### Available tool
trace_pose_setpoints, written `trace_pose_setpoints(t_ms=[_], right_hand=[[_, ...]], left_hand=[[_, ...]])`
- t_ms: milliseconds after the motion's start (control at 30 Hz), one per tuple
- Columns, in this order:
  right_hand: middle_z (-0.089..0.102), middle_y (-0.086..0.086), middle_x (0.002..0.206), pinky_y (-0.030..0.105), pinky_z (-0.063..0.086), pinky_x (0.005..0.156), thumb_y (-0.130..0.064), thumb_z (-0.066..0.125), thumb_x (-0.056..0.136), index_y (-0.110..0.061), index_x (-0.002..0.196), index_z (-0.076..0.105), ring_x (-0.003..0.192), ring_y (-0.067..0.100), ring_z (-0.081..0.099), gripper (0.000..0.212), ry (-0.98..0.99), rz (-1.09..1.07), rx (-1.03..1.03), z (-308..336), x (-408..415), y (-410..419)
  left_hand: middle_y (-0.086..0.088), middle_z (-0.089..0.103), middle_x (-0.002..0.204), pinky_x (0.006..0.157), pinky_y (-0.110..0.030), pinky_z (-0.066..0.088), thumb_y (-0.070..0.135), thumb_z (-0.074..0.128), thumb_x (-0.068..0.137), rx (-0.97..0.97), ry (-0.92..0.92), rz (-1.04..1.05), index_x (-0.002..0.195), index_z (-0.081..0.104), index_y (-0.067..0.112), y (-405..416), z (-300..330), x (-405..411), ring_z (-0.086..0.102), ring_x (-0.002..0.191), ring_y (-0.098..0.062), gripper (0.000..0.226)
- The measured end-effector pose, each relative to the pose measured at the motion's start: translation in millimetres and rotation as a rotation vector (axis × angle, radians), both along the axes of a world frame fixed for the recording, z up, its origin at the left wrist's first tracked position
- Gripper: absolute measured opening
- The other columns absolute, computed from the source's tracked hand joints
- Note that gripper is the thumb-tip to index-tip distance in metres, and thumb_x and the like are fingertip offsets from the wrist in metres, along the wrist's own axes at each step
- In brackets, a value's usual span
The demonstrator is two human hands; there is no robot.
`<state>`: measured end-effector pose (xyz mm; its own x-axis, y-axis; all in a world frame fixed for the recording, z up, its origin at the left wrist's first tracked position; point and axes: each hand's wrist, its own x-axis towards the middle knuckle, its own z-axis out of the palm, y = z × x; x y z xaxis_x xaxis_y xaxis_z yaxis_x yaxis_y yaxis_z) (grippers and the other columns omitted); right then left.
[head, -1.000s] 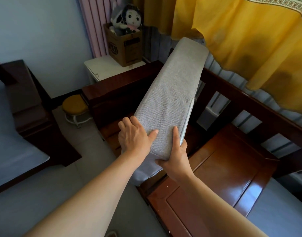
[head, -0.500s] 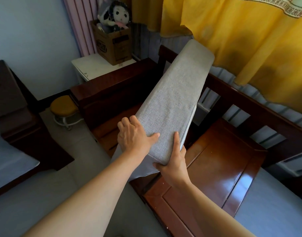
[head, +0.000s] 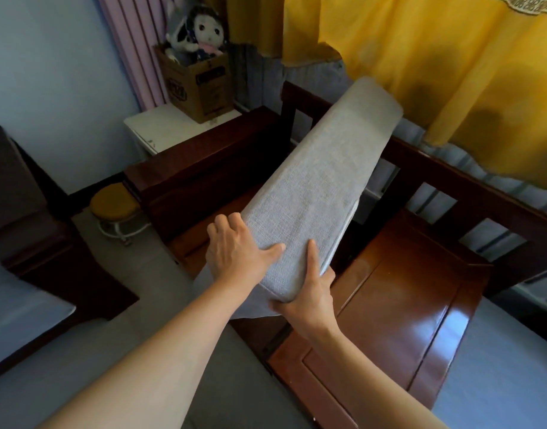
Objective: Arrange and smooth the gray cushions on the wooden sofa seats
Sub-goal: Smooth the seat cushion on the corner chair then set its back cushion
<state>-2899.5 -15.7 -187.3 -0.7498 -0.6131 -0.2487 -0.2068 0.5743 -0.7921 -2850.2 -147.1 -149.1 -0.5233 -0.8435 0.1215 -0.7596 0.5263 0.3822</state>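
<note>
Step in hand, as I judge it: seating the gray cushion [head: 315, 193] on the bare wooden sofa seat [head: 399, 292]. To do it well, the near end should go down first against the front rail, then the far end be lowered so the pad lies square between the armrest [head: 201, 168] and the backrest [head: 451, 181]; smoothing comes only after it lies flat. Risk: the far end could catch on the backrest slats if it is dropped at a skew.

Left to right:

- Left hand [head: 235, 255]: lies on the cushion's near left edge. Thumb is spread across the top face; the other fingers [head: 232, 221] curl over the left side, so the hand grips the edge. Fingers are clamped on the cushion, not splayed free.
- Gray cushion: held aloft and tilted, near end low at the hands, far end raised toward the yellow curtain [head: 436, 72]. It stands on a long edge rather than flat; it hangs over the seat at the armrest end. Whether its lower edge touches the wood, I cannot tell.
- Right hand [head: 309, 292]: cups the near right corner from below. Thumb points up along the top face, remaining fingers wrap under and are mostly hidden. Clamped on the cushion.
- Sofa seat right of the hands: glossy wood, uncovered.
</note>
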Motion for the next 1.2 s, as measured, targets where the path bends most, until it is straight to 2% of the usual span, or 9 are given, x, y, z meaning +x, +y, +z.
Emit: trace_pose_setpoints(t_ms=[67,133,200,300,467,700,900,1200], right_hand=[[0.010,0.001,0.145,0.027,0.048,0.093,-0.033,0.088,0.062,-0.044,0.148,-0.009,0.113,0.011,0.034,0.130,-0.078,0.037,-0.043,4,-9,1],[0.011,0.002,0.147,0.031,0.041,0.103,-0.044,0.081,0.070,-0.042,0.149,-0.003,0.131,0.018,0.030,0.116,-0.180,0.004,-0.116,9,-22,1],[0.009,0.005,0.150,0.039,0.036,0.108,-0.049,0.072,0.078,-0.039,0.150,-0.001,0.138,0.026,0.025,0.104,-0.235,-0.051,-0.131,12,-40,2],[0.009,0.006,0.152,0.042,0.035,0.108,-0.045,0.069,0.082,-0.038,0.151,-0.004,0.138,0.028,0.027,0.101,-0.251,-0.037,-0.103,11,-64,9],[0.009,0.005,0.152,0.040,0.037,0.106,-0.047,0.071,0.080,-0.040,0.150,-0.004,0.137,0.026,0.029,0.103,-0.264,0.017,-0.089,5,-78,21],[0.018,0.008,0.149,0.040,0.037,0.103,-0.053,0.074,0.074,-0.041,0.150,-0.002,0.133,0.029,0.035,0.108,-0.297,-0.084,-0.056,-11,-83,48],[0.019,0.011,0.149,0.038,0.035,0.103,-0.056,0.071,0.075,-0.043,0.150,-0.001,0.131,0.030,0.036,0.105,-0.369,-0.203,-0.084,-28,-64,62],[0.020,0.012,0.153,0.043,0.032,0.107,-0.057,0.070,0.076,-0.039,0.151,-0.001,0.135,0.034,0.034,0.104,-0.484,-0.348,-0.110,-72,-39,79]], left_hand=[[-0.008,0.045,0.122,0.080,-0.034,0.045,0.071,0.068,0.062,0.009,0.002,0.024,0.124,0.043,0.008,-1,0,-2,0.043,0.112,-0.025,0.092],[-0.009,0.046,0.122,0.084,-0.035,0.044,0.070,0.070,0.061,0.016,0.015,0.054,0.124,0.044,0.008,4,-3,-5,0.043,0.113,-0.026,0.093],[-0.008,0.046,0.121,0.086,-0.036,0.043,0.069,0.072,0.059,0.022,0.033,0.090,0.123,0.045,0.009,15,-7,-10,0.043,0.112,-0.027,0.092],[-0.009,0.046,0.120,0.087,-0.037,0.043,0.069,0.072,0.058,0.037,0.051,0.126,0.122,0.046,0.009,33,-13,-18,0.043,0.112,-0.027,0.091],[-0.008,0.046,0.120,0.086,-0.039,0.047,0.068,0.073,0.059,0.060,0.038,0.183,0.121,0.046,0.009,44,-15,-22,0.043,0.113,-0.027,0.091],[-0.007,0.052,0.112,0.079,-0.040,0.047,0.067,0.074,0.053,0.044,0.085,0.209,0.112,0.047,0.011,89,-34,-26,0.050,0.107,-0.027,0.086],[-0.003,0.053,0.114,0.080,-0.039,0.048,0.067,0.076,0.054,0.096,0.012,0.166,0.111,0.041,0.016,101,-45,-17,0.053,0.107,-0.026,0.084],[-0.004,0.047,0.129,0.091,-0.034,0.041,0.063,0.077,0.059,0.162,-0.142,0.078,0.133,0.036,0.017,118,-76,1,0.049,0.118,-0.024,0.096]])
